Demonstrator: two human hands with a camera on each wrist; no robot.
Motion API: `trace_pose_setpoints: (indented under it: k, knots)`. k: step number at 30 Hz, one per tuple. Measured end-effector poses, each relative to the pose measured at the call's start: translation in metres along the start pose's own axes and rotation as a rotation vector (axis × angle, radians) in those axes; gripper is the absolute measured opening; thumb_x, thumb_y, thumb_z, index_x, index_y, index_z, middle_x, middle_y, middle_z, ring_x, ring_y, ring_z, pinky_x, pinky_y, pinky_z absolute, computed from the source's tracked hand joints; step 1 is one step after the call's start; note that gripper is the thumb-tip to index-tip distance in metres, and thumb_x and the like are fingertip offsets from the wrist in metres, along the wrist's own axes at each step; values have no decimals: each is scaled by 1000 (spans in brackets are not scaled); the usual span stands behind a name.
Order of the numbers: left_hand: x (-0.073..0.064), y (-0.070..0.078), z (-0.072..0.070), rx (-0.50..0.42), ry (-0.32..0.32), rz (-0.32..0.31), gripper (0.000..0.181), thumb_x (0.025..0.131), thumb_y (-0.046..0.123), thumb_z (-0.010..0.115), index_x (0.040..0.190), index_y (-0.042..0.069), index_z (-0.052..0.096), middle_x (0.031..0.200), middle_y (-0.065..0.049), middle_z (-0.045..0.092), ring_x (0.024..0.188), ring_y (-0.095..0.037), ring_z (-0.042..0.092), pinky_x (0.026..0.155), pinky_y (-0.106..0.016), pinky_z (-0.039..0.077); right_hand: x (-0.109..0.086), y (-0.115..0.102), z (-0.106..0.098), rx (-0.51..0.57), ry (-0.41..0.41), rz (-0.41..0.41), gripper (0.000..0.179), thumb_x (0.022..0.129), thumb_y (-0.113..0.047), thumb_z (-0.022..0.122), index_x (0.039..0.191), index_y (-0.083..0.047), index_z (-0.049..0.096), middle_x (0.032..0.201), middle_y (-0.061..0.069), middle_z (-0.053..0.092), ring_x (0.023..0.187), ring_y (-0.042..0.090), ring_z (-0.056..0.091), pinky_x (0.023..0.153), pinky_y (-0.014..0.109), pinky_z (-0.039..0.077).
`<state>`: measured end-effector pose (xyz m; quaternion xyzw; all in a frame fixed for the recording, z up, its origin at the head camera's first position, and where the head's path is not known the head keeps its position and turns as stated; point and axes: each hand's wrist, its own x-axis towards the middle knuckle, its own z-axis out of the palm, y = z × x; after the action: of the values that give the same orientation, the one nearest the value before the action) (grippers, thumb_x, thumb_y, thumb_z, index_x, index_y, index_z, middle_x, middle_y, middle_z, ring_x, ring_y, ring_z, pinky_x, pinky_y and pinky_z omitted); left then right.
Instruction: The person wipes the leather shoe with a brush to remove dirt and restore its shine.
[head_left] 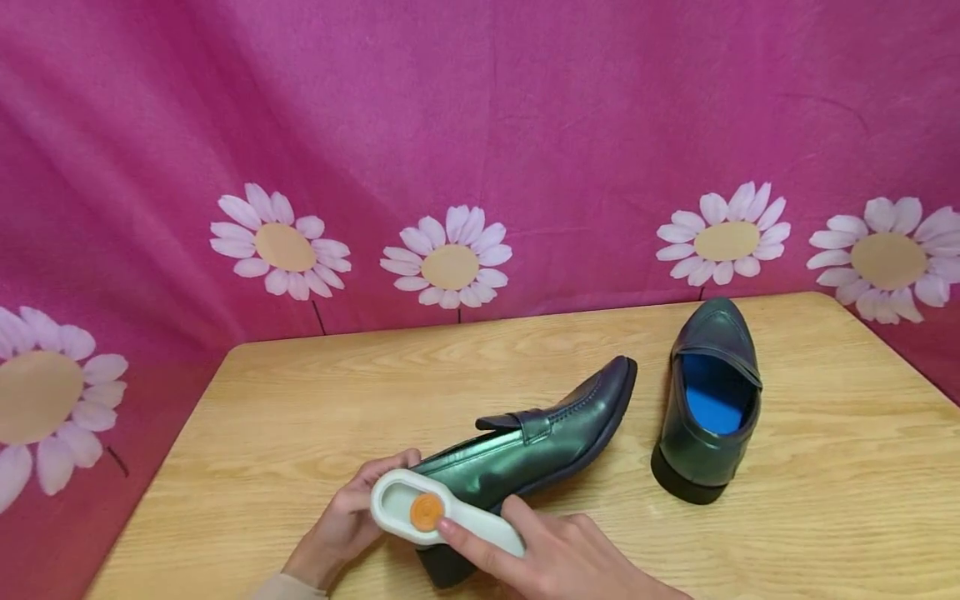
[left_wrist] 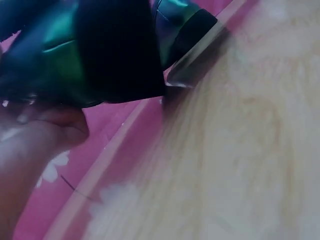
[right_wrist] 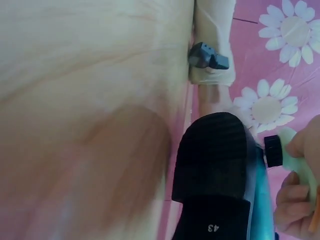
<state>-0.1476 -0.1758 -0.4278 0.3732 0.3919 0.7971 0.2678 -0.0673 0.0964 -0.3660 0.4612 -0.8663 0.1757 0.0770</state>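
Observation:
A dark green, shiny loafer (head_left: 517, 467) is held tilted over the table, toe pointing right and away. My left hand (head_left: 345, 517) grips it around the heel end, and the left wrist view shows those fingers (left_wrist: 67, 125) against the shoe's back. In my right hand (head_left: 562, 554) is a pale-handled shoe brush (head_left: 487, 527) with an orange button, the index fingertip at that button. The right wrist view shows the brush's black head (right_wrist: 273, 151) beside the loafer's upper, near its black sole (right_wrist: 215, 160). Whether head and leather touch, I cannot tell.
The matching loafer (head_left: 705, 454), with a blue insole, stands upright on the right of the wooden table (head_left: 300, 400). Behind the table hangs a pink cloth (head_left: 525, 125) printed with white daisies. A small dark device (right_wrist: 207, 56) sits on the left sleeve.

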Motion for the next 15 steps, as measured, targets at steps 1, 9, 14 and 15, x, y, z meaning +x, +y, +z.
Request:
trace_pose_setpoints:
  k: [1, 9, 14, 15]
  knots:
    - [-1, 1, 0, -52, -3, 14, 44, 96, -2, 31, 124, 12, 63, 125, 6, 54, 110, -5, 48, 95, -22, 38, 1, -2, 1, -11, 17, -12, 79, 87, -26, 72, 151, -33, 28, 89, -1, 41, 60, 0, 31, 46, 7, 24]
    - [-13, 14, -13, -225, 28, 48, 38, 103, 9, 31, 120, 6, 65, 125, -1, 61, 114, -9, 54, 97, -22, 40, 9, -19, 11, -61, 57, -64, 67, 93, -40, 61, 151, -33, 28, 87, -2, 39, 49, -3, 20, 42, 6, 16]
    - [3, 6, -16, -315, 25, 56, 27, 100, 13, 43, 109, 7, 68, 116, -2, 65, 106, -11, 60, 90, -22, 46, 8, -18, 11, -71, 52, -48, 68, 92, -38, 64, 151, -31, 29, 88, -1, 39, 50, -2, 21, 42, 6, 14]
    - [10, 3, -16, -323, 25, 46, 25, 99, 14, 45, 107, 9, 69, 114, -2, 65, 104, -11, 60, 89, -22, 46, 9, -17, 11, -87, 72, -40, 71, 90, -34, 68, 150, -30, 32, 87, 0, 40, 50, -2, 21, 42, 7, 14]
